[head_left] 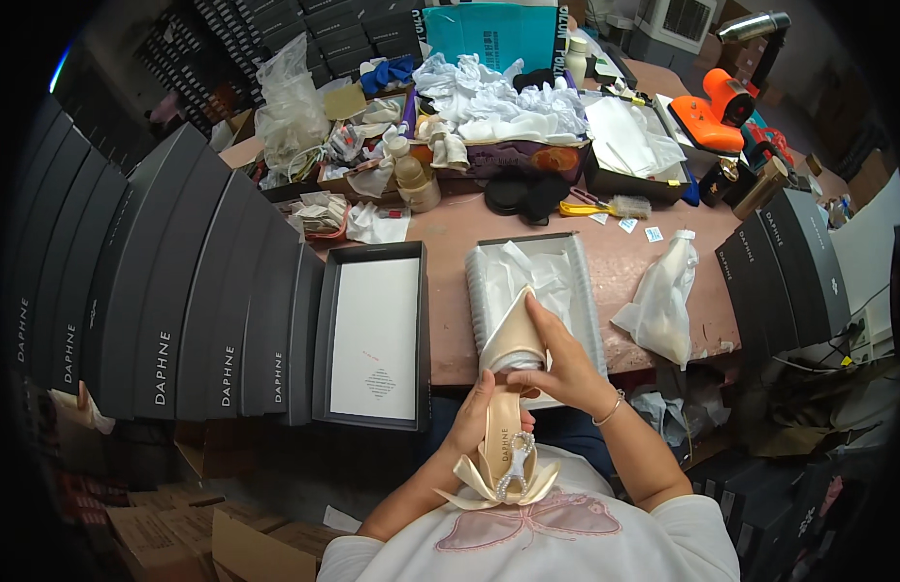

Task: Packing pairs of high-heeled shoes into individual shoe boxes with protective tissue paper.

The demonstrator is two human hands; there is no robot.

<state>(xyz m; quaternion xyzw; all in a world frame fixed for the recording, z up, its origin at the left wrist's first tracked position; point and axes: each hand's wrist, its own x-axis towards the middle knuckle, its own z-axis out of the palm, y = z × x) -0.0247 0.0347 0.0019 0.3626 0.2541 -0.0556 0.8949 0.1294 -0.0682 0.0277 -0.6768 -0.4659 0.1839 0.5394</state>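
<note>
While over open box (586, 291), cream shoe (513, 388) clamped between both hands' fingers (547, 335).

This is a shoe packing workshop: rows of dark shoe boxes (159, 291) line the counter (450, 233), more are stacked along the back wall (304, 39), and heaps of white tissue paper (498, 97), glue bottles (411, 175) and an orange tool (717, 112) clutter the rest.
</note>
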